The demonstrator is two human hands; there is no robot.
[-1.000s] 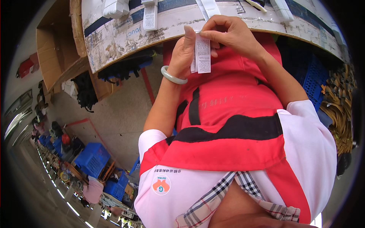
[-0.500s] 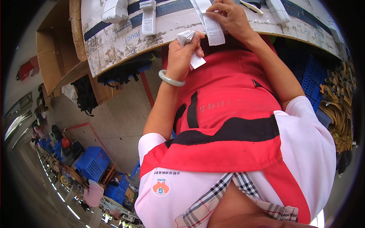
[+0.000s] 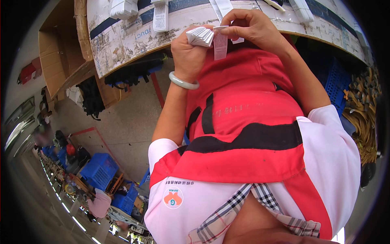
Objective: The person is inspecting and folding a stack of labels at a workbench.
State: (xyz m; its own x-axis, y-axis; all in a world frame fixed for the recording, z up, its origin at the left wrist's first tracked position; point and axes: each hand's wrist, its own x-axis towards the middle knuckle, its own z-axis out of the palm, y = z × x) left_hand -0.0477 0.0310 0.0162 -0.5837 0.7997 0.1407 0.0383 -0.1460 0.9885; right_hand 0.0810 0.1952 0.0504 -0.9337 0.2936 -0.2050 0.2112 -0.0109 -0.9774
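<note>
My left hand (image 3: 189,57), with a pale bangle at the wrist, is closed around a fanned bundle of folded white labels (image 3: 200,36). Just to its right, my right hand (image 3: 256,30) pinches the upper end of a printed white label strip (image 3: 220,46), which hangs down between the hands over the red apron. Both hands are at the near edge of the worktable (image 3: 122,49). Behind the right hand, more white label strips (image 3: 222,7) lie on the tabletop, partly hidden by the fingers.
Stacks of white labels (image 3: 124,9) and another label strip (image 3: 161,18) lie left on the table; a further stack (image 3: 301,10) is at the right. A cardboard box (image 3: 61,53) stands left of the table. A blue crate (image 3: 336,83) and brown strips (image 3: 365,110) are at the right.
My right hand has moved down and toward me from the strips on the table, now with a label strip in its pinch. The left hand has turned, showing its bundle fanned upward.
</note>
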